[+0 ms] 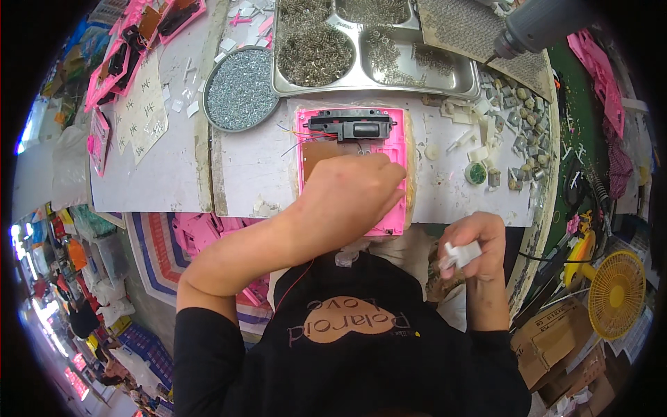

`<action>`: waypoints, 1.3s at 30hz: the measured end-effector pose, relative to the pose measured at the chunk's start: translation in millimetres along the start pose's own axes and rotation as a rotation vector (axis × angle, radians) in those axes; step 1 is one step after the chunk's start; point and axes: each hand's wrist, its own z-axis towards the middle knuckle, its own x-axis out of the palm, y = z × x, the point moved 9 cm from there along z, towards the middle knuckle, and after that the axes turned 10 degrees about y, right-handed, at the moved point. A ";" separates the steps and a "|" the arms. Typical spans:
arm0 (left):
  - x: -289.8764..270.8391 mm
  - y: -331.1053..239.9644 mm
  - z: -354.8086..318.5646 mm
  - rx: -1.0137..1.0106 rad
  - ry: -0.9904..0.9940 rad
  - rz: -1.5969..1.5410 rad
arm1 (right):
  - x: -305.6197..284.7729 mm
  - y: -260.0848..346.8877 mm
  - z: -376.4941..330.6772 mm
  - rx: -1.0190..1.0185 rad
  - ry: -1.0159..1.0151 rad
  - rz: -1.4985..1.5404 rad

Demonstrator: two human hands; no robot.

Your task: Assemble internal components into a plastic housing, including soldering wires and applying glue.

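Observation:
A pink plastic housing (pixel 397 208) lies on the table in front of me, with a black part (pixel 368 129) across its far end and thin coloured wires at its left. My left hand (pixel 354 184) is over the housing, its fingers curled down into it. Whatever those fingertips hold is hidden under the hand. To the right, past the table's near edge, my right hand (pixel 479 240) is closed on a small white plastic part (pixel 462 255), held between thumb and fingers and slightly blurred. A brown board (pixel 314 161) shows inside the housing, left of my left hand.
A round dish of small metal screws (pixel 242 89) stands at the far left, beside a steel compartment tray (pixel 313 85) of springs. Small metal motors (pixel 531 132) and white plastic parts (pixel 479 154) lie to the right. An electric screwdriver (pixel 538 28) hangs at the far right. A yellow fan (pixel 615 295) stands lower right.

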 end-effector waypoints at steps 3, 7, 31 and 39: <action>23.0 6.9 9.3 -0.064 0.144 0.180 | -13.4 2.7 -2.8 -0.054 -0.115 0.018; 9.1 11.5 6.1 -0.021 -0.021 0.027 | -12.5 16.9 5.1 0.059 -0.216 -0.209; -19.1 38.9 -44.1 0.004 -0.399 -0.385 | 29.5 17.1 90.3 -0.245 0.298 -1.576; -12.5 21.7 -36.3 0.195 -0.245 -0.225 | 15.6 5.4 87.9 -0.233 0.190 -1.469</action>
